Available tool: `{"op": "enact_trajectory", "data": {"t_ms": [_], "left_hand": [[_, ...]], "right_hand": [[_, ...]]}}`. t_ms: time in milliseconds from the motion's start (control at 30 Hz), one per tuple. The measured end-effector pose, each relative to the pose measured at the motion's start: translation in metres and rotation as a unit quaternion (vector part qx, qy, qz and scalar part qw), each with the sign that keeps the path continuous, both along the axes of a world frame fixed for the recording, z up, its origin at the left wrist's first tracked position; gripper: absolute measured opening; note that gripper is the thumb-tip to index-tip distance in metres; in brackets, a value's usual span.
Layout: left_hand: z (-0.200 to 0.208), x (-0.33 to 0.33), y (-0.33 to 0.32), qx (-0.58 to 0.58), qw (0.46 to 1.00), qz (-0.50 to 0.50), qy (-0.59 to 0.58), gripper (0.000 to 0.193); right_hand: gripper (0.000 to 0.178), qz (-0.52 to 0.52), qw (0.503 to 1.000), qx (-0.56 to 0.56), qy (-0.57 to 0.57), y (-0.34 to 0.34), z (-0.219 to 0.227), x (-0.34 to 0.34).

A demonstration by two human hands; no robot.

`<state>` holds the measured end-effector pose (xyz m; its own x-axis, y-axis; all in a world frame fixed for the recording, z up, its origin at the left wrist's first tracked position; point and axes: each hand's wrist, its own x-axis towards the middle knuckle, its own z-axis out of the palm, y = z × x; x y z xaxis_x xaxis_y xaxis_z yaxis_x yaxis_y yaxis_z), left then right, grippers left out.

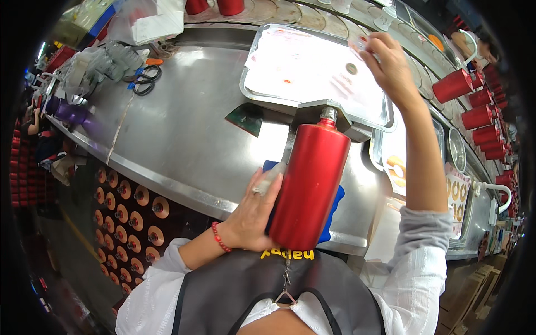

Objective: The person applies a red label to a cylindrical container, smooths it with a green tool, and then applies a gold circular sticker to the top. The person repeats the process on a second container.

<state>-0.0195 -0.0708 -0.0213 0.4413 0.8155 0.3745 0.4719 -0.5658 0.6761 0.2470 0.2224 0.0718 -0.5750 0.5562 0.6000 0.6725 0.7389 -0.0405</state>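
A large glossy red bottle (312, 184) lies in front of me, its narrow neck pointing away. The neck rests in a notched metal stand (347, 121). Some blue cloth (333, 215) shows beneath the bottle's body. My left hand (251, 215) grips the bottle's left side, with a whitish wrap on a finger. Raised above the far right of a metal tray (245, 84), my right hand (388, 64) pinches a small clear piece with a red spot (363, 42), perhaps a sticker. White sheeting with small round marks (301, 61) lies in the tray.
Black-handled scissors (146, 81) and a dark triangular piece (247, 119) lie on the metal table (184, 111). Red bottles (452, 86) line the right side. Below the table's left edge stand several bottles with peach discs (134, 222). A conveyor (296, 14) runs behind.
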Motion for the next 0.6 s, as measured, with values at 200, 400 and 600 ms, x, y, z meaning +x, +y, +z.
{"op": "enact_trajectory", "data": {"t_ms": [200,400,600], "left_hand": [[0.015,0.008,-0.002,0.098,0.994,0.042,0.035,0.113],[0.001,0.008,-0.005,0.137,0.990,0.044,0.002,0.108],[-0.011,0.007,-0.005,0.097,0.995,0.025,-0.006,0.111]], "right_hand": [[0.017,0.034,0.999,-0.037,0.019,-0.120,0.083,0.001],[0.012,0.177,0.962,-0.190,0.086,-0.188,0.123,0.019],[0.018,0.218,0.915,-0.303,0.155,-0.209,0.070,-0.009]]}}
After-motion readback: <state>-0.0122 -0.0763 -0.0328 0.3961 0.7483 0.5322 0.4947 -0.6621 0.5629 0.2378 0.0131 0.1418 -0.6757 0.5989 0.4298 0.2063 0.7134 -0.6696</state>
